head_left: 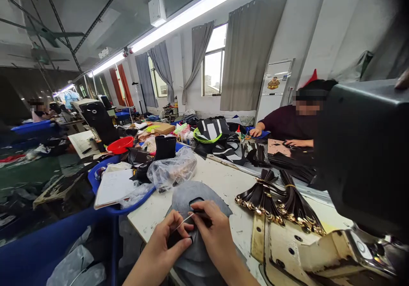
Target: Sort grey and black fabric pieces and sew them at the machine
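Note:
Low in the middle of the head view, a thin white strand [184, 221] runs between my two hands. My left hand [171, 241] is closed, with the strand passing at its curled fingers and a small dark edge by its thumb. My right hand [214, 228] pinches the strand's other end between thumb and fingers. Both hands are over a grey, leather-like piece [212, 194], which has a dark-edged opening just beyond my right fingers. Part of the piece is hidden under my hands and wrists.
A sewing machine's dark head [361, 149] and worn metal bed [287, 252] stand at right. Bundled dark straps with gold-coloured clasps [281, 200] lie on the white table [220, 171]. Left is a blue tub [123, 209] with a plastic bag [174, 166]. A co-worker [284, 124] sits across.

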Tool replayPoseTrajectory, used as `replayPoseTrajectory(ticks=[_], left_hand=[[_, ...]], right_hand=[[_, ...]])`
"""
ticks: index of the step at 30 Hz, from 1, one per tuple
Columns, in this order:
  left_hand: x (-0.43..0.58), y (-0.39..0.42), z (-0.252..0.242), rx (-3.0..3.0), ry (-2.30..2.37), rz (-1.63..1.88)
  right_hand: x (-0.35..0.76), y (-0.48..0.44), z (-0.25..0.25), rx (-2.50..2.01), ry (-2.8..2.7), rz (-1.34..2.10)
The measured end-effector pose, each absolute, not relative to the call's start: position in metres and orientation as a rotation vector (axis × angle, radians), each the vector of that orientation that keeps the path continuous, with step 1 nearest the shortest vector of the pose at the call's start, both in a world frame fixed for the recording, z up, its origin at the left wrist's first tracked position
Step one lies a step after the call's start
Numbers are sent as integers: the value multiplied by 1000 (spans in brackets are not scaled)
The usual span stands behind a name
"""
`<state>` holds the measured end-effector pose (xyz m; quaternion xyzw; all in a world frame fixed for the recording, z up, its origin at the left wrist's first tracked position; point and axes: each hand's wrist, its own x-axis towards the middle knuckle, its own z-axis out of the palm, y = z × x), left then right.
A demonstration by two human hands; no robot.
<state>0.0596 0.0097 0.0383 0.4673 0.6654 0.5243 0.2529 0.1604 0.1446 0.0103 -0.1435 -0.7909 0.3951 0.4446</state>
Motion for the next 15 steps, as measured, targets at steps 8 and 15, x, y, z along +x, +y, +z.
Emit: replayPoseTrajectory(ticks=[8, 15], left_hand=[[86, 4, 39, 1132, 1932, 1578], [77, 10, 36, 694, 1778, 1874]], right_hand=[[164, 142, 7, -328, -1948, 816], [172, 151, -4, 245, -2170, 716]])
